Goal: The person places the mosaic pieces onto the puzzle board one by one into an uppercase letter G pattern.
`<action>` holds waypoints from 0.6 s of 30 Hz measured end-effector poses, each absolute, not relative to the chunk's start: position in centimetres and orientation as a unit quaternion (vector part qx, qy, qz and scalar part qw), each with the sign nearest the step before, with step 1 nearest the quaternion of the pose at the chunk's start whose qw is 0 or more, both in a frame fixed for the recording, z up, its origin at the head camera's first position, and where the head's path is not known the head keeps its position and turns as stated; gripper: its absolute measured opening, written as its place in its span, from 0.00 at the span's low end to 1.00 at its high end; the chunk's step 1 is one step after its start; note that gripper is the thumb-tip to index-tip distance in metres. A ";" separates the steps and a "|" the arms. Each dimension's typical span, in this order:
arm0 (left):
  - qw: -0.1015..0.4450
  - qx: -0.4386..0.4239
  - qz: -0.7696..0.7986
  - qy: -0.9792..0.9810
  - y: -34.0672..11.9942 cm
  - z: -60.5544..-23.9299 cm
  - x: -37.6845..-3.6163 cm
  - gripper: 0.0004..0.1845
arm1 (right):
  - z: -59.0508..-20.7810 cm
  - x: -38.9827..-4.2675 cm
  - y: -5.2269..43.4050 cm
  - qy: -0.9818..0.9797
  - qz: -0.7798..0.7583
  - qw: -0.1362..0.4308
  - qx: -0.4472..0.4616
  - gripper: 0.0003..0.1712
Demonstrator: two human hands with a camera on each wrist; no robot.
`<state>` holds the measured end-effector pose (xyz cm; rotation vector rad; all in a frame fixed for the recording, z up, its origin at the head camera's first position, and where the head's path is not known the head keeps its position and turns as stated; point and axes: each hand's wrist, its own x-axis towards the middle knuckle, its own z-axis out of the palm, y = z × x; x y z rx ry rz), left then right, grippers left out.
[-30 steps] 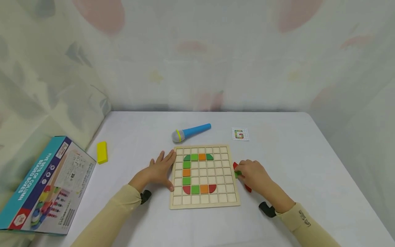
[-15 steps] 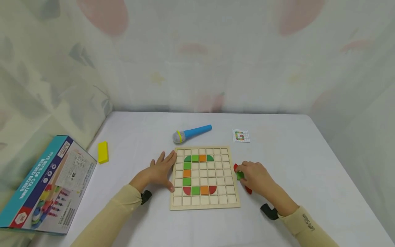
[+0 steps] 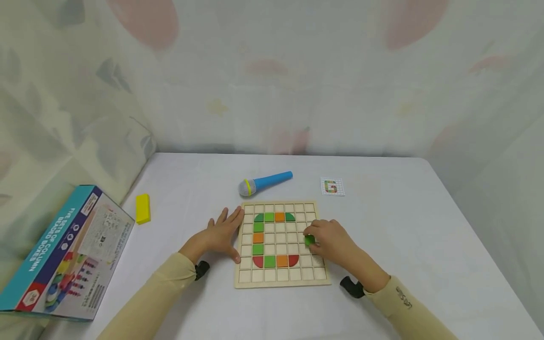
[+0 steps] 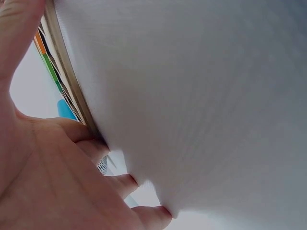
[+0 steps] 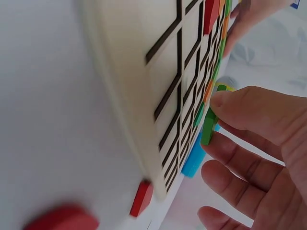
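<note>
A wooden grid board [image 3: 280, 239] lies on the white table, with green, orange and red tiles in a C-shaped outline. My left hand [image 3: 214, 241] has its fingers spread; thumb and fingertips touch the board's left edge. Between thumb and fingers of my right hand [image 3: 331, 240] is a green square tile [image 3: 310, 240], pinched over the right columns of the board. From the right wrist, the same green tile [image 5: 209, 120] looks tilted above the grid. Two red pieces, one a small red tile [image 5: 141, 198], lie beside the board; in the head view my right hand and arm hide them.
Beyond the board lies a blue toy microphone [image 3: 272, 180]. A small card [image 3: 333, 186] with a coloured G pattern is at its right. Far left are a yellow block [image 3: 143, 208] and a large toy box [image 3: 72, 255]. A curtain rises behind the table.
My right hand has picked up the green tile from beside the red pieces and moved left with it over the board. My left hand stays at the board's edge.
</note>
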<state>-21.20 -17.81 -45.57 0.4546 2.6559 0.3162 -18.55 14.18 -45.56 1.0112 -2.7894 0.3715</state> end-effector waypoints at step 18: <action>0.216 0.163 0.122 0.955 -17.8 -45.2 -21.0 0.74 | -46.0 -19.1 10.6 -0.922 0.107 0.048 0.368 0.13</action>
